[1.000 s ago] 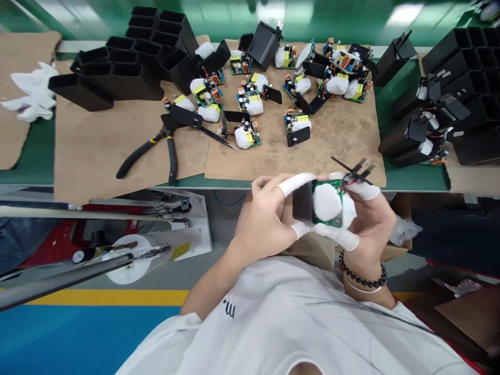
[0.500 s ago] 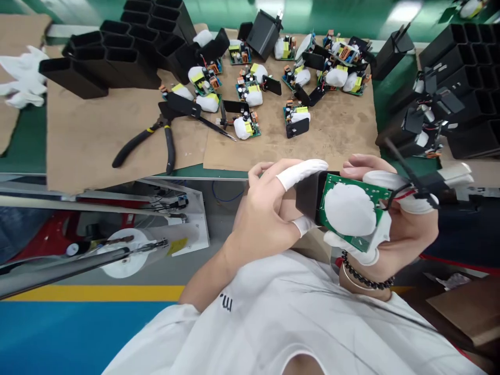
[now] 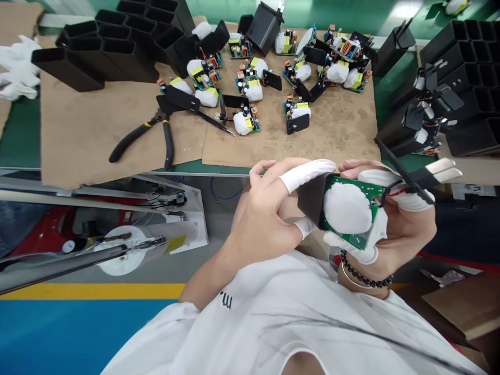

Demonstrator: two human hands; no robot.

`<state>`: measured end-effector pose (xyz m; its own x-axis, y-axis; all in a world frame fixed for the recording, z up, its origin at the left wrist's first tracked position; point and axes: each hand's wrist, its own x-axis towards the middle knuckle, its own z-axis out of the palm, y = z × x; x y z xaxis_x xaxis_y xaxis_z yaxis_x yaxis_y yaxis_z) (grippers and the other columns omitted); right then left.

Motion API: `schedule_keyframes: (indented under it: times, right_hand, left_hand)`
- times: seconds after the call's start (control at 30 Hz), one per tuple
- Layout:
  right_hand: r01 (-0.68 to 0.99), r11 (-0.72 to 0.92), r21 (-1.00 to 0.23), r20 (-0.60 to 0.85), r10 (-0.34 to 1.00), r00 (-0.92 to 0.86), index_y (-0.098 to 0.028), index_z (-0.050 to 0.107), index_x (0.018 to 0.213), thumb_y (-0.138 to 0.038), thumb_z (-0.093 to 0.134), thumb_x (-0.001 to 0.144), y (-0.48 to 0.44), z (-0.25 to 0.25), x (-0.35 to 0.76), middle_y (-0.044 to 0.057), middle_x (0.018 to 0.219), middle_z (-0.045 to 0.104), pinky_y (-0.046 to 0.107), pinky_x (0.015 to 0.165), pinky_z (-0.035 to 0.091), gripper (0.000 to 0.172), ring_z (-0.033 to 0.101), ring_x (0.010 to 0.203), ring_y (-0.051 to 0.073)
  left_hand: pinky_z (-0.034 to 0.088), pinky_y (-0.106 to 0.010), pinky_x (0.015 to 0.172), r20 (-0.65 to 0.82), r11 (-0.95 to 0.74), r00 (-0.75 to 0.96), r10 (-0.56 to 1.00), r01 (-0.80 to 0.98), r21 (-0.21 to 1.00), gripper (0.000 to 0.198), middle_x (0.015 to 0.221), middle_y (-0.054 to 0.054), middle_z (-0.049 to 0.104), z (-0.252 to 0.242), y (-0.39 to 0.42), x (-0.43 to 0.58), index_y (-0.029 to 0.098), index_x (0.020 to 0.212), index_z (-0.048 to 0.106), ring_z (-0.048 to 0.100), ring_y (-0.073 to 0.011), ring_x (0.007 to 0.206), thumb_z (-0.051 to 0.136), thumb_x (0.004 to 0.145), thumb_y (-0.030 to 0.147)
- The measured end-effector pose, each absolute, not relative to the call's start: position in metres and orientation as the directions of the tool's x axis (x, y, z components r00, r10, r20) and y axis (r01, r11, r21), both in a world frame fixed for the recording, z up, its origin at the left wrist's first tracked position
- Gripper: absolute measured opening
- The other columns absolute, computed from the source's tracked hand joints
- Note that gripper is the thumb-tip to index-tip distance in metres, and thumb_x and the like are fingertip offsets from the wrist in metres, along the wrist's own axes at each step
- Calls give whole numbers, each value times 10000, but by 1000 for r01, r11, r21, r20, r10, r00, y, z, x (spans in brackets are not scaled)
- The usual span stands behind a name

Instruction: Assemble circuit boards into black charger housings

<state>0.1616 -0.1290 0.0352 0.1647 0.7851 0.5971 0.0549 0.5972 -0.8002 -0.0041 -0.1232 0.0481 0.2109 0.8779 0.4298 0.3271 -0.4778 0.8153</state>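
Observation:
Close to my chest I hold a green circuit board (image 3: 357, 213) with a white blob on it, its left end partly inside a black plastic housing (image 3: 310, 198). My left hand (image 3: 269, 208) pinches the housing between a white-cotted finger and thumb. My right hand (image 3: 394, 219), with white finger cots and a bead bracelet, grips the board's right end. A black plug cap with two metal prongs (image 3: 425, 177) hangs from the board on thin wires, over my right fingers.
On the cardboard-covered bench (image 3: 336, 130) lie several more circuit boards (image 3: 246, 122) and loose black caps. Black-handled pliers (image 3: 152, 135) rest at the left. Stacks of empty black housings (image 3: 101, 49) stand at back left and at right (image 3: 461, 57). White gloves (image 3: 15, 67) lie far left.
The board and housing rose and came closer to the camera, then tilted a little. The pronged cap swung out to the right. Both hands kept their hold.

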Motion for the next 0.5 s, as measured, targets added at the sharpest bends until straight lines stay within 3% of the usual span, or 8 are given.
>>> schedule_keyframes:
  times: [0.13, 0.33, 0.5]
  right_hand:
    - [-37, 539, -842, 534, 841, 87, -342, 757, 1289, -286, 882, 729, -131, 31, 163, 52, 1151, 805, 664, 985, 639, 576, 754, 1157, 415]
    - [33, 638, -769, 639, 767, 53, -332, 768, 1299, -252, 798, 798, -127, 33, 166, 74, 1211, 786, 611, 931, 647, 508, 756, 1064, 371]
    - [79, 645, -760, 646, 763, -23, -319, 721, 1370, -172, 791, 721, -128, 30, 173, 102, 1230, 762, 625, 964, 628, 669, 731, 1085, 396]
  left_hand:
    - [448, -597, 1149, 430, -472, 197, 881, 315, 823, 448, 1323, -53, 742, 47, -124, -5, 315, 1267, 652, 704, -302, 1199, 701, 854, 149]
    - [478, -594, 1135, 413, -471, 235, 880, 317, 823, 479, 1354, -59, 733, 40, -123, -7, 311, 1311, 620, 684, -319, 1258, 724, 857, 198]
    - [488, -593, 1127, 428, -485, 239, 872, 298, 822, 493, 1376, -47, 723, 35, -120, -7, 326, 1326, 605, 675, -323, 1288, 706, 857, 215]
